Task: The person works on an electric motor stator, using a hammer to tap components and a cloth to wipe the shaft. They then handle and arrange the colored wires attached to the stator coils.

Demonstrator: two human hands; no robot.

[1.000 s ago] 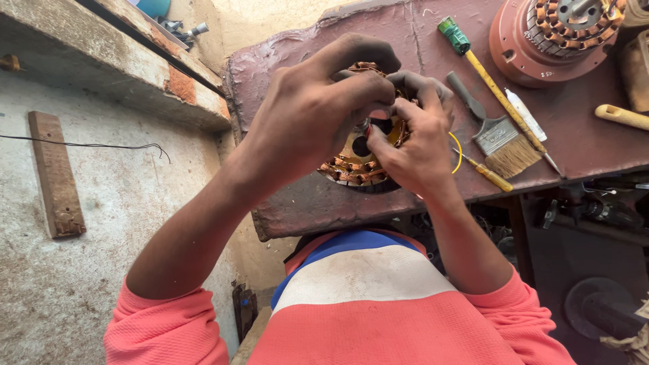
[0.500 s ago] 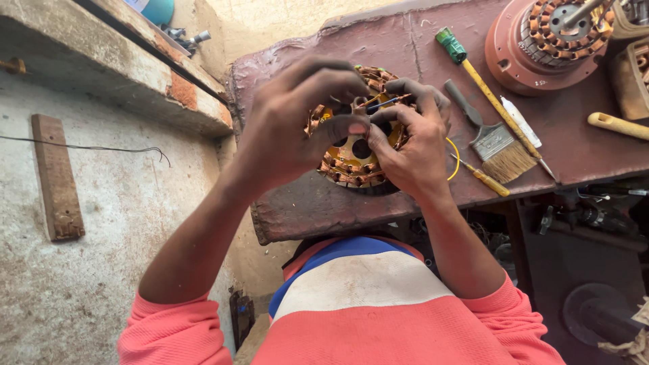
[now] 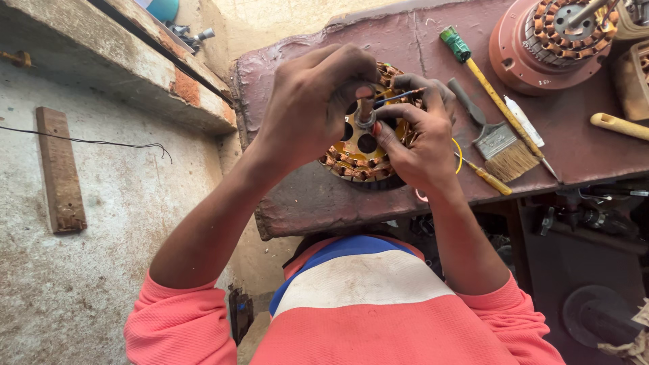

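Note:
A round motor stator with copper windings [image 3: 351,159] lies on the dark red worktable [image 3: 304,196] near its front edge. My left hand [image 3: 314,108] curls over its top and pinches the central shaft [image 3: 366,113]. From the right, my right hand [image 3: 419,138] holds thin blue and grey wires [image 3: 399,98] against the windings. Much of the stator is hidden under both hands.
A paintbrush [image 3: 497,138], a green-handled screwdriver [image 3: 487,78] and a yellow-handled tool [image 3: 490,179] lie right of the stator. A second wound stator in a red housing [image 3: 554,40] sits at the far right. A concrete ledge [image 3: 101,61] runs along the left.
My hands have lifted off the stator's centre, baring the shaft and holes. The left fingers now pinch the shaft and the right hand holds the wires.

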